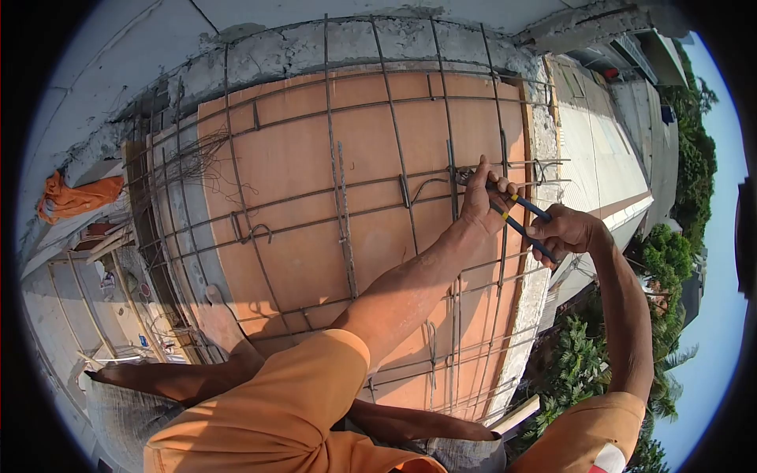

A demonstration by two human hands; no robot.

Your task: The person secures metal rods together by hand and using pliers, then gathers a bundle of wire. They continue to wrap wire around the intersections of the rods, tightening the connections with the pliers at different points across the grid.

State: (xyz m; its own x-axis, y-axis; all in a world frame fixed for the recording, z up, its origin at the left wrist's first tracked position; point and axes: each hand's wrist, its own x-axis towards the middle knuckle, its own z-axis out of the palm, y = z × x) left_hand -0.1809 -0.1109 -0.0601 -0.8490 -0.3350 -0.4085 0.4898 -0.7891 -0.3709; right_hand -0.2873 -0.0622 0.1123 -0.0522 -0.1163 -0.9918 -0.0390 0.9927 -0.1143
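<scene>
My right hand [564,232] is closed around the long handles of a pair of pincers [520,221], dark blue with yellow bands. My left hand [479,201] reaches across to the tool's head end, its fingers curled over the neck of the pincers. The jaws lie against a crossing of steel reinforcing bars [449,118], partly hidden by my left fingers. A bent piece of wire or thin rod [430,183] curves off just left of that crossing.
The bar grid stands over orange-brown formwork panels [292,150]. Loose tie wire [201,158] hangs at the left, near an orange cloth [79,195]. Rough concrete [276,51] borders the top; a concrete edge [544,118], roof [603,134] and trees [576,355] lie right. My bare feet and legs show below.
</scene>
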